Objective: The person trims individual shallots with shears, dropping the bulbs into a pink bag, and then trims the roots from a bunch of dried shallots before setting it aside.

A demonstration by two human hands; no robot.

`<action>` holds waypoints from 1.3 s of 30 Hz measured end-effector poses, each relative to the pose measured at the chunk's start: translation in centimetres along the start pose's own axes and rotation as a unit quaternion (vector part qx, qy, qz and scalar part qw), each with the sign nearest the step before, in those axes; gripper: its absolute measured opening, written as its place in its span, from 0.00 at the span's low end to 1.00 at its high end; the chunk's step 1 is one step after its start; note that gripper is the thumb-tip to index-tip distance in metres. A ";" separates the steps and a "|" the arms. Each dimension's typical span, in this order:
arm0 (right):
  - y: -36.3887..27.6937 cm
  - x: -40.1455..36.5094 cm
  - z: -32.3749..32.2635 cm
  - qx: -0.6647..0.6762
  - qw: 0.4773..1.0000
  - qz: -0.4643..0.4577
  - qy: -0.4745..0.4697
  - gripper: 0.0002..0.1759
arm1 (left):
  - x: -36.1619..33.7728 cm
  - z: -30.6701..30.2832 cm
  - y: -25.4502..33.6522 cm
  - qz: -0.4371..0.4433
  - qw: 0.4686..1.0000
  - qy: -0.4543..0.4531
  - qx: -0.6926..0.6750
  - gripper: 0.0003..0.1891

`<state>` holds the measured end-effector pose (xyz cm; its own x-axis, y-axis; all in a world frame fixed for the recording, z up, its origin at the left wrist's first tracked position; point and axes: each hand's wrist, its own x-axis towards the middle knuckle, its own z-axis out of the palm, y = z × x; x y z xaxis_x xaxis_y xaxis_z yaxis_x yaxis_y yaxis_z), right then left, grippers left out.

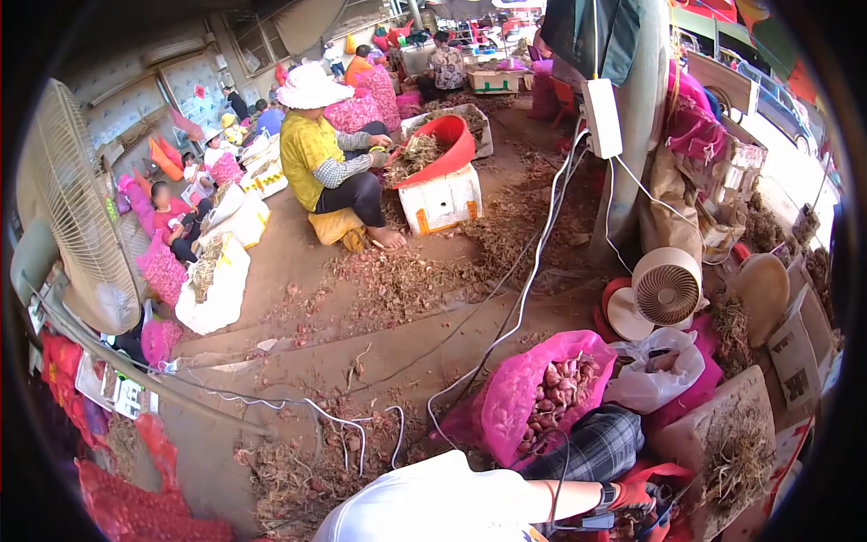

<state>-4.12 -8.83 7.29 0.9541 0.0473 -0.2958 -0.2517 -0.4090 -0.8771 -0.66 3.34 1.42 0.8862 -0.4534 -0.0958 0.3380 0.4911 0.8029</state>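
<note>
At near right, the red-gloved left hand (637, 495) sits near reddish bulbs (562, 390) in a pink mesh sack (508, 397); I cannot tell its fingers' hold. Close handwork seems underway, likely needing a careful grip next.

Pink sack (498, 397), reddish-brown bulbs (562, 395), dark plaid trousers (593, 443)
</note>
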 end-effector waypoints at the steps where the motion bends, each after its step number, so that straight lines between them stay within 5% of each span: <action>1: 0.0 0.1 0.1 0.002 1.000 0.002 0.005 0.09 | -0.5 0.1 0.4 0.006 1.000 0.001 -0.003 0.25; 9: 2.1 -0.1 -1.1 0.051 0.998 0.011 0.039 0.09 | -4.5 2.5 5.9 0.125 0.991 0.043 0.024 0.32; 12: 0.0 -3.0 -1.0 0.188 0.981 0.002 0.038 0.10 | -6.8 4.4 11.4 0.221 0.968 0.075 0.088 0.34; 16: -0.5 -4.7 -2.1 0.307 0.947 0.061 0.076 0.10 | -5.7 6.4 12.9 0.226 0.970 0.030 0.083 0.34; 18: 2.3 -4.3 -3.3 0.242 0.966 0.019 0.090 0.18 | -2.9 3.3 7.4 -0.023 0.994 -0.090 -0.059 0.33; 19: 1.5 -4.8 -3.4 0.250 0.964 -0.033 0.089 0.19 | -2.2 2.0 4.3 -0.248 0.932 -0.162 -0.206 0.28; 21: 1.9 -4.7 -3.9 0.415 0.907 0.000 0.067 0.20 | -2.9 3.0 4.3 -0.224 0.961 -0.102 -0.123 0.18; 23: 2.6 -4.5 -4.6 0.430 0.899 -0.007 0.086 0.20 | -2.9 3.1 3.5 -0.031 0.983 -0.126 0.132 0.12; 25: 2.3 -4.8 -4.8 0.434 0.895 -0.003 0.103 0.20 | -2.6 3.7 3.5 -0.014 0.983 -0.118 0.140 0.09; 27: 1.6 -5.3 -5.1 0.428 0.895 0.001 0.124 0.20 | -2.2 4.4 3.7 -0.181 0.977 -0.077 -0.084 0.09; 34: 3.3 -5.9 -6.0 0.333 0.931 -0.041 0.140 0.19 | -1.1 4.8 1.7 -0.108 0.982 -0.123 0.092 0.07; 39: 3.7 -6.9 -6.5 0.458 0.886 0.023 0.071 0.17 | -2.0 4.6 0.0 -0.145 0.981 -0.106 0.069 0.11</action>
<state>-10.58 -16.62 8.53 0.9335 -0.0921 -0.3464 -0.2555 0.5068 -0.8234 -3.91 0.77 4.31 0.6686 -0.7105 -0.2195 0.5075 0.2202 0.8330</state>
